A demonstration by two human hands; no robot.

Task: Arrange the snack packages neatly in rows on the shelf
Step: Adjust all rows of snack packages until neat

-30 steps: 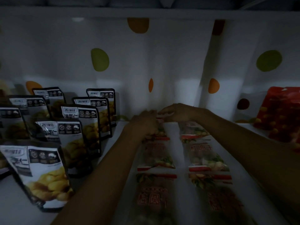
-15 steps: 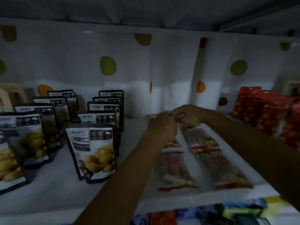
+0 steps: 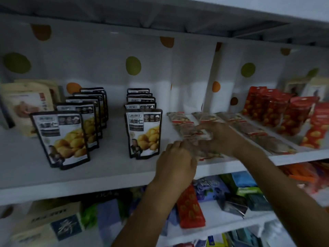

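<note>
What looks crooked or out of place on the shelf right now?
The flat packet under both hands lies slanted across the front of the flat rows, not in line. The left hand and right hand are on it. The standing pouches look tidy.

– What stood on the shelf (image 3: 106, 177)?
– Two files of pouches, one (image 3: 61, 139) left of the other (image 3: 143, 133), each running front to back. Right of them flat packs (image 3: 183, 124) lay in rows, and further right more pouches (image 3: 277, 111) stood upright.
– And the hands?
– The left hand (image 3: 175, 162) was at the shelf's front edge, the right hand (image 3: 219, 138) just behind it, on the flat packs.
– Below?
– A lower shelf (image 3: 222, 221) with mixed packs on it
</note>
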